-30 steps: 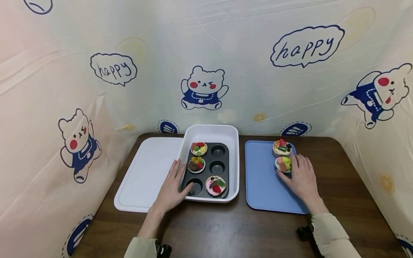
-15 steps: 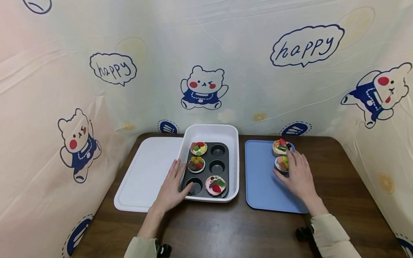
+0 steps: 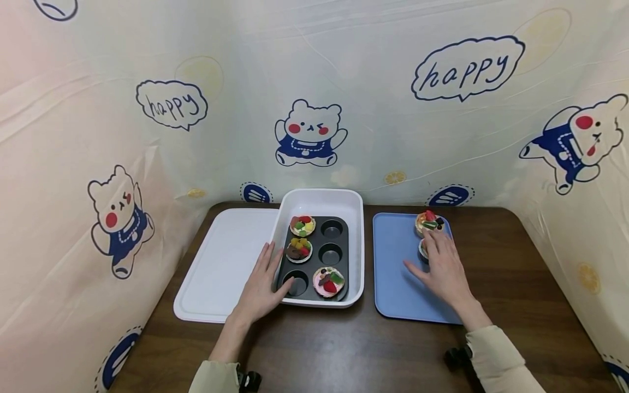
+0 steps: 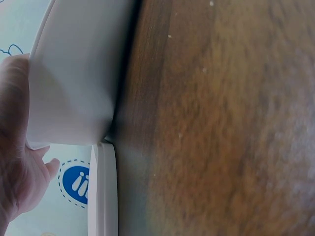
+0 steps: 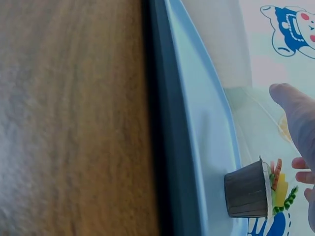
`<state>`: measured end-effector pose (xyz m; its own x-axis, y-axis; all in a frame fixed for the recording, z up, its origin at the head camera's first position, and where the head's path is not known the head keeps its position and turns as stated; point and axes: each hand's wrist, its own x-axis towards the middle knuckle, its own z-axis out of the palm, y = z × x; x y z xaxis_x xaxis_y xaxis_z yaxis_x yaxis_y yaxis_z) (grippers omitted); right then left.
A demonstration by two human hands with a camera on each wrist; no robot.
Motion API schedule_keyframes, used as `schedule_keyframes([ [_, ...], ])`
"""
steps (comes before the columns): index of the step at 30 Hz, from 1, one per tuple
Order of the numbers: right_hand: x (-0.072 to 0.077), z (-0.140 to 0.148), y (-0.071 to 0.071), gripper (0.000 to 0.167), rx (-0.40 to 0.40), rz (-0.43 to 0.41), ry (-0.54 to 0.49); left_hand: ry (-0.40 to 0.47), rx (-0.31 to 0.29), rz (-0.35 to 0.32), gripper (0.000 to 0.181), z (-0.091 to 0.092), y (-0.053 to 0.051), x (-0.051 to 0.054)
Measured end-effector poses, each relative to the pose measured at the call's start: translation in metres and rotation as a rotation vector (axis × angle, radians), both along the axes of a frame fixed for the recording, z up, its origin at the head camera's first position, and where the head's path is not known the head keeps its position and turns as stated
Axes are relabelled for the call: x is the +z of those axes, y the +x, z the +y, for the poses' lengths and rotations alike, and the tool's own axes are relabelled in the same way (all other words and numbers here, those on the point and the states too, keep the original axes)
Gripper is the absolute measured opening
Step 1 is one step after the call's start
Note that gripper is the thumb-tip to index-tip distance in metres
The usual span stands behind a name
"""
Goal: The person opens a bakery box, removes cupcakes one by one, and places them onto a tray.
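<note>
My left hand (image 3: 259,288) rests at the left wall of the white bin (image 3: 357,245), fingers spread over its rim. In the bin lies a dark muffin pan (image 3: 314,255) with three topped cupcakes: two in the left column, one with a pink top (image 3: 328,282) at the front right. My right hand (image 3: 446,268) hovers above the blue tray (image 3: 398,273), fingers apart and holding nothing. Partly beneath it stands a cupcake (image 5: 247,191) in a dark cup, upright in the right wrist view. Another cupcake (image 3: 427,221) sits behind that one at the tray's back right.
A flat white lid or tray (image 3: 223,262) lies left of the bin, its edge against the bin's side. The wooden table (image 3: 344,349) shows in front and between the bin and the blue tray. A printed curtain (image 3: 236,136) stands behind.
My right hand has moved left and slightly back off the nearer cupcake's right side, and now covers most of that cupcake in the head view. The left hand has stayed in place.
</note>
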<state>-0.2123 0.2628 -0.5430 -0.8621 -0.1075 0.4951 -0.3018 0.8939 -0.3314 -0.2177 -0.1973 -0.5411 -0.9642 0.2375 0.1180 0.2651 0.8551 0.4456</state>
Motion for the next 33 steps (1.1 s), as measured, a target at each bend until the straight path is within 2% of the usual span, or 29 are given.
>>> schedule_keyframes([
  [6,-0.004,-0.005,0.0,0.094,0.025,0.028,0.027,-0.002,0.001,-0.006,0.089,0.0,0.0,0.0],
  [11,0.0,-0.012,-0.001,0.097,0.074,0.056,0.013,-0.005,0.0,-0.009,0.089,0.0,0.0,0.0],
  [19,0.011,-0.033,0.002,0.092,0.162,-0.023,-0.034,-0.002,-0.002,-0.003,0.089,0.0,0.0,0.0],
  [33,0.031,-0.07,0.007,0.094,0.32,-0.165,-0.076,0.004,-0.004,0.003,0.088,0.001,0.0,0.001],
])
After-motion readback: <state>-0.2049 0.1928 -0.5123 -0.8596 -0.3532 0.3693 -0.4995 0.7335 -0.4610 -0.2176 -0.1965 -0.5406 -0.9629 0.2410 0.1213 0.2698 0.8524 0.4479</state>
